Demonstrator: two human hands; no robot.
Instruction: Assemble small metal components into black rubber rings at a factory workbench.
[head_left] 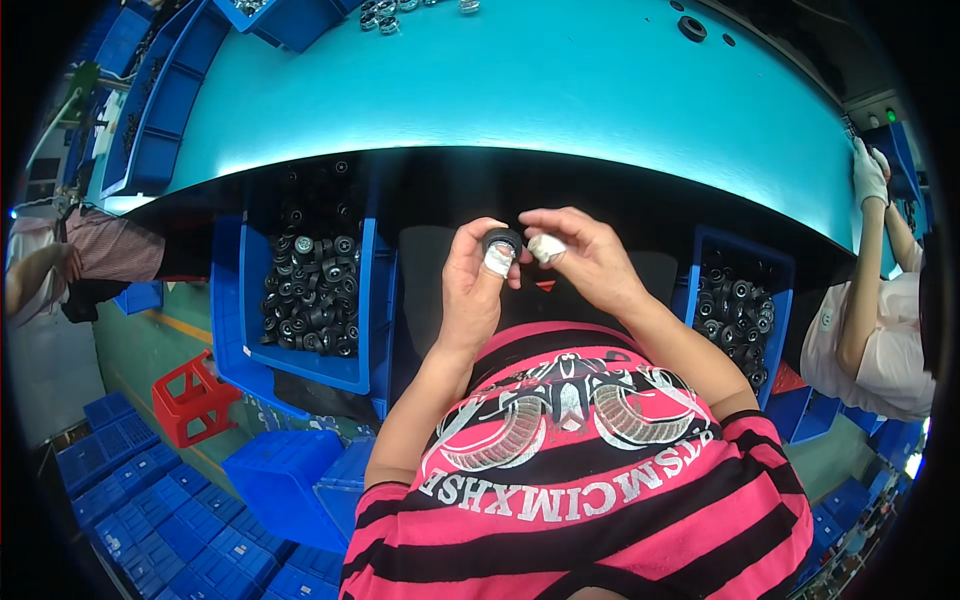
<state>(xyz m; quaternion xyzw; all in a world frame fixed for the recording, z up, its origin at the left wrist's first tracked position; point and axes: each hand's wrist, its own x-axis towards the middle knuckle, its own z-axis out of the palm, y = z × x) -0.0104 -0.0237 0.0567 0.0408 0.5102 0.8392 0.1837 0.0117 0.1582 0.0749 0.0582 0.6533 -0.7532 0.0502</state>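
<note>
A blue bin (pixel 300 300) at the left holds many small black rollers. The left hand (pixel 475 285) pinches a black ring (pixel 502 240) below the turquoise table (pixel 520 90); the right hand (pixel 585 255), fingers curled, touches it. Another blue bin (pixel 740 300) of rollers sits right.

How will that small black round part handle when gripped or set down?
The black ring-shaped part looks rigid: pinched between both hands, it keeps its shape. Being round, it may roll if set on edge. It seems light, since fingertips alone hold it.

Head camera looks steeply down, close over the teal workbench (pixel 520 90).
</note>
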